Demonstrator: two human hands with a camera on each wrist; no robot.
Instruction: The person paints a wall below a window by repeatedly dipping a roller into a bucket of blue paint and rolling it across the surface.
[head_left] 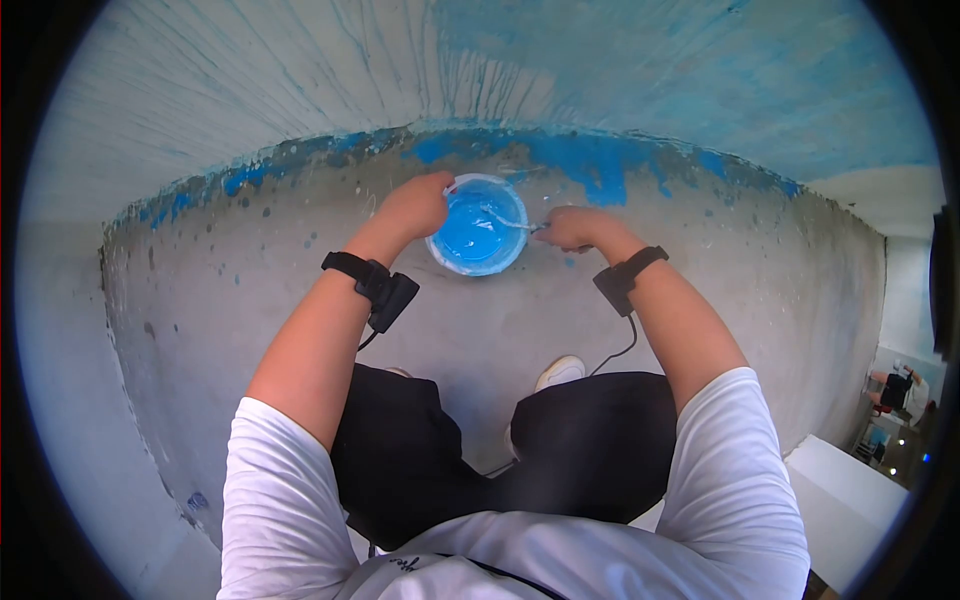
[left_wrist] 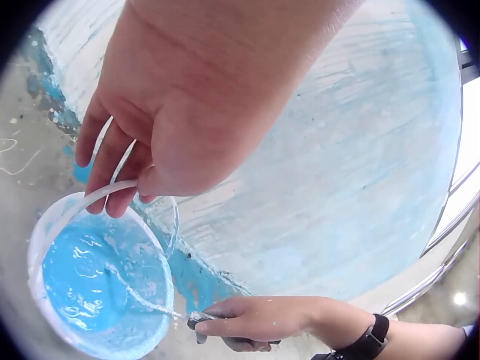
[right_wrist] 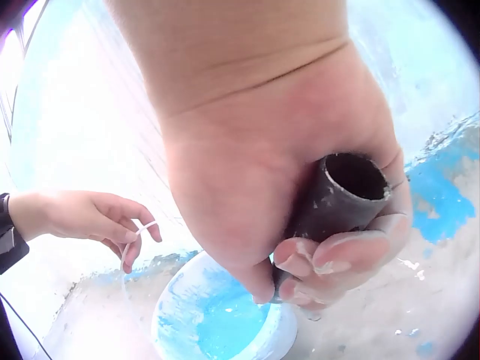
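Observation:
A white bucket [head_left: 522,245] with bright blue paint [left_wrist: 79,289] inside stands on the floor ahead of me. My left hand [head_left: 415,207] is at the rim's left side in the head view, gripping the bucket's thin white carrying handle [left_wrist: 105,190] between thumb and fingers. On the other side, my right hand [head_left: 572,228] grips the black hollow grip [right_wrist: 337,202] of a paint roller. The paint-coated rod [left_wrist: 146,302] of the roller slants over the rim into the paint, where its head is hidden. White and blue smears mark the right fingers [right_wrist: 352,259].
Blue splashes [head_left: 590,160] run along the floor's edge under a wall [head_left: 680,70] streaked with pale blue. My shoe [head_left: 560,372] is on the grey floor [head_left: 250,290] behind the bucket. A white block-like surface [head_left: 850,500] and another person [head_left: 905,390] appear at the right.

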